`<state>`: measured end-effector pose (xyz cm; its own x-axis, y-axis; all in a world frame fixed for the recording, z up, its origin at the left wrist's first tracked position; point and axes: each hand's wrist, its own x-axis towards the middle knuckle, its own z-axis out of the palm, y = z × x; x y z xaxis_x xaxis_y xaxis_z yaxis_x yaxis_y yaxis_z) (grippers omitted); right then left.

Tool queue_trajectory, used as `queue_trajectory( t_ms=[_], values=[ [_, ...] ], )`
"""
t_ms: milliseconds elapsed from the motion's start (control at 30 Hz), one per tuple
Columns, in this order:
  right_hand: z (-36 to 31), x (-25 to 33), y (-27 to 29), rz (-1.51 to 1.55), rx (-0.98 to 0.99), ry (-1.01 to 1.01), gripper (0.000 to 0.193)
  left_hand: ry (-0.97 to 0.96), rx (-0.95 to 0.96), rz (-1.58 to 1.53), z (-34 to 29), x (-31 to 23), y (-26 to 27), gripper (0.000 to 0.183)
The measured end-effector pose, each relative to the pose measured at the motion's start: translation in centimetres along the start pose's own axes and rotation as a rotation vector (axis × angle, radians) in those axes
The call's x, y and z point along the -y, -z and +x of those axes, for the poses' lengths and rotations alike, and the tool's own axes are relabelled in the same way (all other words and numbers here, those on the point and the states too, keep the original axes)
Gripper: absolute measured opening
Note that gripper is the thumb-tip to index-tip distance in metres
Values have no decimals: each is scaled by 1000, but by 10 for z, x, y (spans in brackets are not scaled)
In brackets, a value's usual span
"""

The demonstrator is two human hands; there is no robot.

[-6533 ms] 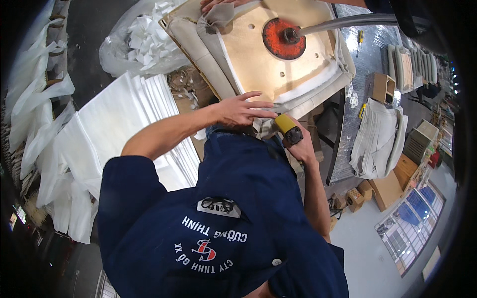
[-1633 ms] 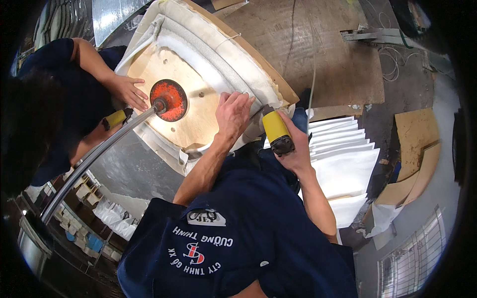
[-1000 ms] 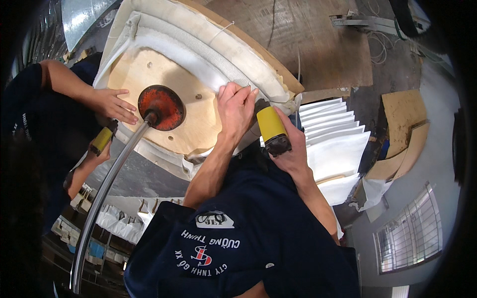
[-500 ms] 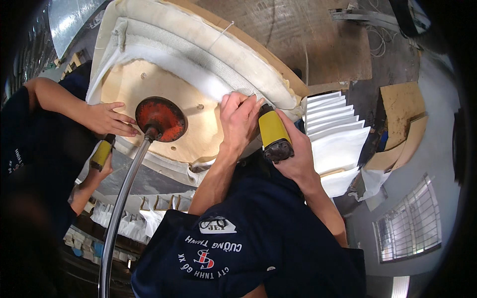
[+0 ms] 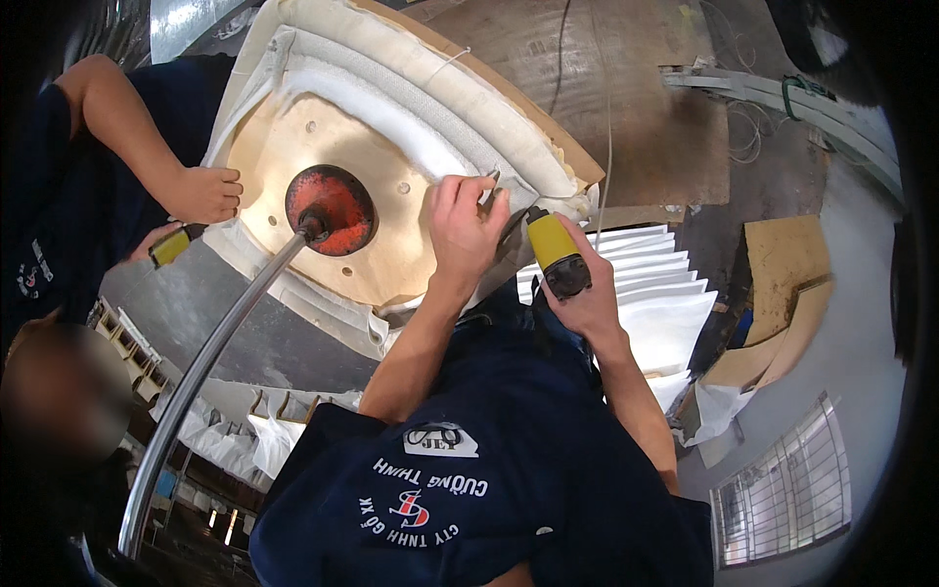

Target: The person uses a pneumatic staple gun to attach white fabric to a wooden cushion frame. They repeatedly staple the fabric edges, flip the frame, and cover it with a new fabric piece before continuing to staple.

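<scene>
An upholstered seat lies with its pale wooden panel [image 5: 357, 142] facing up, and light grey fabric [image 5: 391, 93] is folded around its edge. At the near right corner my left hand [image 5: 465, 225] pinches the fabric edge, fingers closed; something small and dark shows between the fingertips, too small to name. My right hand [image 5: 589, 303] is wrapped around a yellow and black staple gun [image 5: 554, 243]. Its nose points at the fabric corner, close beside my left fingers. A red round clamp plate [image 5: 331, 207] on a shiny metal rod [image 5: 210, 372] sits against the panel.
At left a co-worker's closed hand [image 5: 207, 196] is at the seat's edge; the other holds a yellow staple gun [image 5: 169, 248]. White padded pieces [image 5: 665, 293] stand stacked beside my right arm. Cardboard [image 5: 787, 284] leans farther right. A thin hose [image 5: 608, 117] hangs beyond the seat.
My right hand has drawn the staple gun slightly right and down, away from my left fingers. The co-worker's near hand has left the panel by the clamp and closed at the seat's edge.
</scene>
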<state>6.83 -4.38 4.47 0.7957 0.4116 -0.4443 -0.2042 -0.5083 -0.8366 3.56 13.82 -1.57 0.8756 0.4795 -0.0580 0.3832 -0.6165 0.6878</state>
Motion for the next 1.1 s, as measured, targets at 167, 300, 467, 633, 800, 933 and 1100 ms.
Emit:
queue_trajectory(
  t_ms=[167, 300, 467, 633, 800, 933, 1100],
  values=[
    [8, -8, -2, 0, -33, 51, 78, -94, 31, 140, 11, -2, 0, 17],
    [12, -2, 1, 53, -22, 52, 76, -287, 15, 155, 35, 7, -7, 15],
    [20, 11, -8, 96, 37, -2, 77, -440, 82, 190, 52, 23, -6, 16],
    [32, 18, -11, 56, 31, 31, 77, -489, 115, 167, 60, 31, -7, 18],
    [39, 26, -15, 32, 21, 8, 79, -556, 153, 192, 69, 35, -6, 17],
    [50, 43, -14, -89, 157, -203, 74, -677, 169, 225, 76, 41, -10, 15],
    [41, 39, -20, -50, 99, -150, 73, -763, 206, 231, 90, 37, -5, 12]
  ],
)
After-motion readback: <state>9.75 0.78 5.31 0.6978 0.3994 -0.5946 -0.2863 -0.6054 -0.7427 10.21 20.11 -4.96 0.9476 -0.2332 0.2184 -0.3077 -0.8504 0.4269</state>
